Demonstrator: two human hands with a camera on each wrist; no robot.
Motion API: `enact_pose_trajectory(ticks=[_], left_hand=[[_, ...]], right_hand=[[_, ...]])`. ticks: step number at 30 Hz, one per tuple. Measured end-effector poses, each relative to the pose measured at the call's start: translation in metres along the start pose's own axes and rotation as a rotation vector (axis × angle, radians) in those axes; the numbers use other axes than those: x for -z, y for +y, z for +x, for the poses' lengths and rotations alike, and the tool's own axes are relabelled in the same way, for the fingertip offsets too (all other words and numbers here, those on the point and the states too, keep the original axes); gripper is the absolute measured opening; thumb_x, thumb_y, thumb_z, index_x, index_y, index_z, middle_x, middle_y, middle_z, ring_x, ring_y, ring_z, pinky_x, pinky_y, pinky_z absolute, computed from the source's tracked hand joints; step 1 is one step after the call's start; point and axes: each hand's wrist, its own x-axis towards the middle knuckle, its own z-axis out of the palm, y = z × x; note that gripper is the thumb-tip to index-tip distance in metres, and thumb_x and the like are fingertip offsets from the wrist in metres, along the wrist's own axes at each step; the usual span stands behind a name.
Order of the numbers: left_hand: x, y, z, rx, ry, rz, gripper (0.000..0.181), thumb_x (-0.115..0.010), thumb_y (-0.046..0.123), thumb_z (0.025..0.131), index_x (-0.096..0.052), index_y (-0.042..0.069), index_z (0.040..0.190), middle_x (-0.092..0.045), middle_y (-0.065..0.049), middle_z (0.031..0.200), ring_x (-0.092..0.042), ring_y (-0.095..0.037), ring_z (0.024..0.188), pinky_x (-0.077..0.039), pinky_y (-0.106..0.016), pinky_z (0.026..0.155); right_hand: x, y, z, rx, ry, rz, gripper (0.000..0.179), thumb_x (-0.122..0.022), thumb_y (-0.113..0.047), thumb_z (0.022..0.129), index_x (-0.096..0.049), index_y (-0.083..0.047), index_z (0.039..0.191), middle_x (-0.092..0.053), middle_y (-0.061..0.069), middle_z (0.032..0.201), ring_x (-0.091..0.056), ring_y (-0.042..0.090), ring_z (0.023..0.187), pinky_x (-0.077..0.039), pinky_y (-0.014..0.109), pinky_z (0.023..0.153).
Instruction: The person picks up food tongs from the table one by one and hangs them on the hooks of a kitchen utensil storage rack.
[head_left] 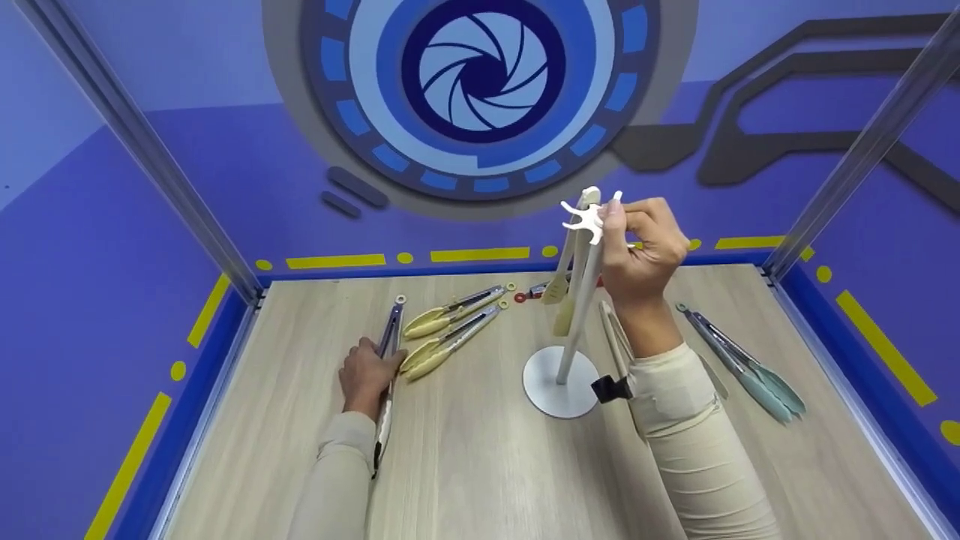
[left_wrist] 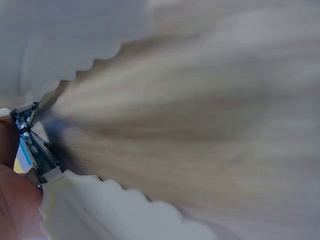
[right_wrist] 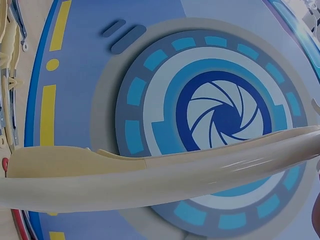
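My left hand grips a pair of tongs lying lengthwise on the table. In the left wrist view the tongs' white scalloped heads are spread apart. My right hand pinches the white hooked top of a utensil stand, thumb against a hook; the far fingertips are hidden. The stand's pole tilts over its round base. Beige utensils, one a slotted turner, hang behind the pole. In the right wrist view, the pole crosses a beige utensil.
Two yellow-headed tongs lie right of my left hand. Red-ringed tongs lie behind the stand, partly hidden. Teal-headed tongs rest at right. A beige long-handled utensil shows beside my right forearm. Blue printed walls enclose the table.
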Motion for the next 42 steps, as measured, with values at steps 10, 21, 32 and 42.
enact_pose_trajectory(ticks=[10,21,32,42], left_hand=[[-0.002,-0.003,0.000,-0.023,0.024,-0.016,0.055,-0.076,0.053,0.082,-0.061,0.004,0.103,-0.064,-0.016,0.094,-0.061,-0.033,0.083,-0.046,-0.046,0.075],[-0.002,-0.004,0.001,-0.044,0.021,-0.004,0.056,-0.074,0.052,0.084,-0.060,0.003,0.107,-0.065,-0.018,0.099,-0.062,-0.037,0.090,-0.047,-0.051,0.081],[0.009,-0.005,0.000,0.022,-0.037,-0.074,0.048,-0.072,0.045,0.087,-0.057,0.003,0.104,-0.060,-0.015,0.092,-0.056,-0.028,0.079,-0.045,-0.040,0.066],[0.024,0.001,-0.006,0.079,-0.059,-0.177,0.051,-0.070,0.046,0.091,-0.055,0.004,0.114,-0.061,-0.015,0.101,-0.058,-0.025,0.086,-0.046,-0.034,0.067]], right_hand=[[-0.001,0.000,-0.001,-0.003,0.010,-0.002,0.024,-0.067,-0.002,0.086,-0.072,0.003,0.063,-0.063,0.018,0.063,-0.058,0.015,0.068,-0.045,0.018,0.067],[-0.001,0.000,-0.001,-0.003,0.009,0.001,0.024,-0.067,-0.003,0.086,-0.073,0.002,0.064,-0.064,0.017,0.063,-0.059,0.015,0.067,-0.046,0.019,0.067],[0.001,0.000,-0.001,-0.003,-0.027,-0.005,0.024,-0.068,-0.005,0.087,-0.074,0.001,0.065,-0.066,0.016,0.064,-0.060,0.015,0.069,-0.047,0.019,0.068],[0.003,0.001,0.000,0.003,-0.030,-0.016,0.024,-0.069,-0.002,0.086,-0.072,0.002,0.063,-0.066,0.016,0.064,-0.060,0.014,0.068,-0.046,0.018,0.068]])
